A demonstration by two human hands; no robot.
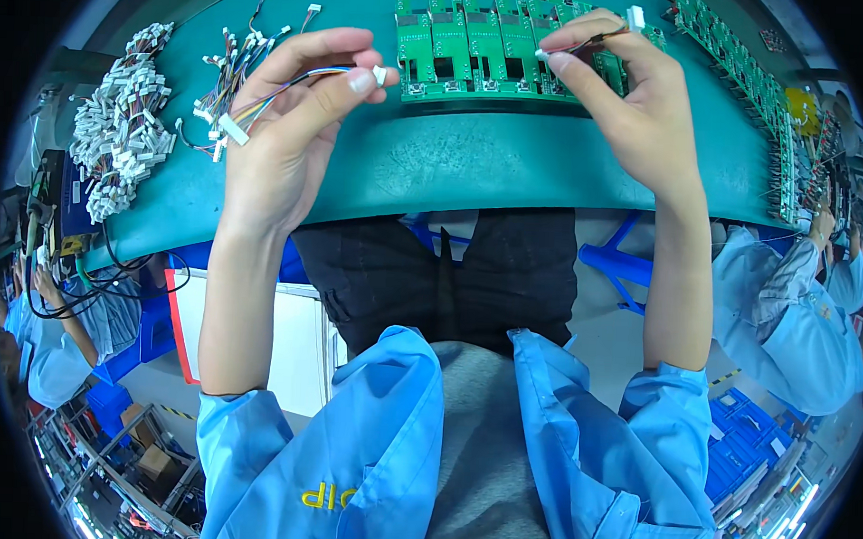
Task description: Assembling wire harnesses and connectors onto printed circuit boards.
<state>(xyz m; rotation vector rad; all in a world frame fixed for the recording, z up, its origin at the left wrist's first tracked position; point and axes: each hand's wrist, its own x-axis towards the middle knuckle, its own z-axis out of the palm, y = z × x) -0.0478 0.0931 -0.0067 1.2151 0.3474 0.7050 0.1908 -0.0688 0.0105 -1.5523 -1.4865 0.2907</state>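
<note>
My left hand (309, 99) is raised over the left part of the table, thumb and fingers pinched on a wire harness (266, 102) of multicoloured wires. One white plug shows at its fingertips and another hangs by the wrist. My right hand (637, 101) is closed on a second, shorter wire harness (591, 42) with dark and red wires. Its small white plug pokes out between thumb and finger, and a larger one rises above the knuckles. Beneath and beside the right hand lies a panel of green circuit boards (477, 48), partly hidden by it.
A big heap of white-plugged harnesses (128, 116) lies at the far left of the green table (435, 160). Loose coloured harnesses (234, 63) lie beside my left hand. A long row of circuit boards (742, 76) runs along the right. Co-workers in blue sit on both sides.
</note>
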